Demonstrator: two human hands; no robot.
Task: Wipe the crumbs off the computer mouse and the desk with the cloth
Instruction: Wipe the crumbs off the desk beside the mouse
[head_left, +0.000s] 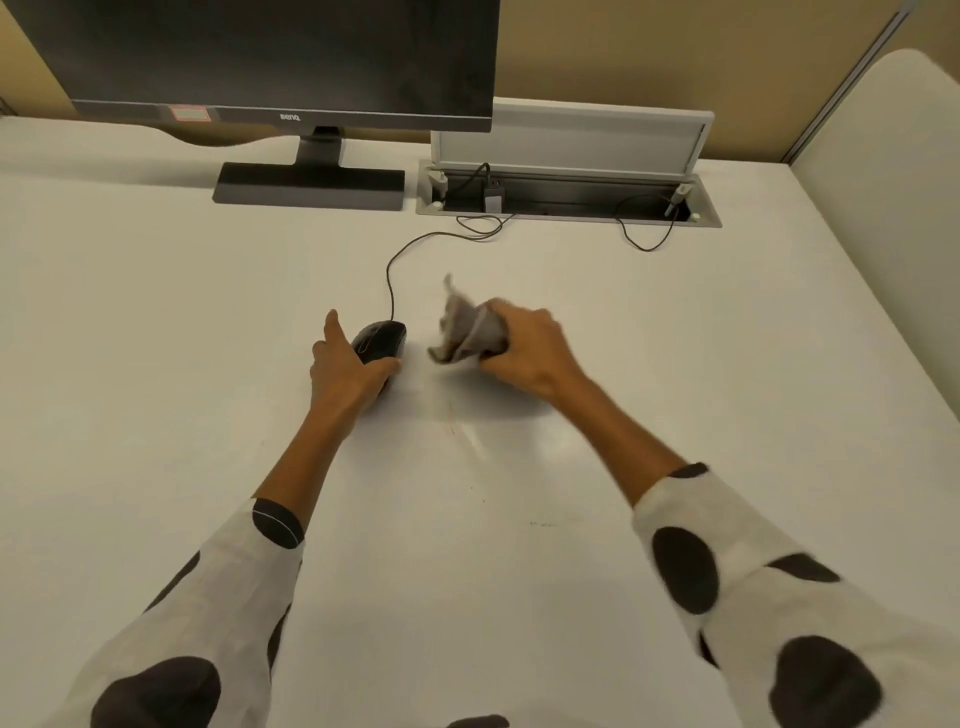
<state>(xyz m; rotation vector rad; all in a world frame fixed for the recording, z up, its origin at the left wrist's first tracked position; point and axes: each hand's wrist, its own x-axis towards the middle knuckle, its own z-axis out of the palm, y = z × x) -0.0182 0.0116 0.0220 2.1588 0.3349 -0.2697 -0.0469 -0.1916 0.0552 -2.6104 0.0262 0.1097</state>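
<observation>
The black corded mouse (378, 343) is gripped at its near end by the left hand (347, 364). A crumpled grey cloth (467, 332), blurred, is clenched in the right hand (524, 351) just beside it, on the white desk (156, 312).

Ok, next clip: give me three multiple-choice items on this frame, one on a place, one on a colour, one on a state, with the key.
1. Where does the mouse lie relative to the cloth?
A. to its left
B. to its right
C. on top of it

2. What colour is the mouse?
A. white
B. black
C. red

3. What is the state of the monitor screen?
A. showing a document
B. showing a video
C. dark

Key: 1 A, the mouse sits under the left hand while the cloth is bunched in the right hand further right. 2 B, its shell is black against the white desk. 3 C, the screen shows no picture at all.
</observation>
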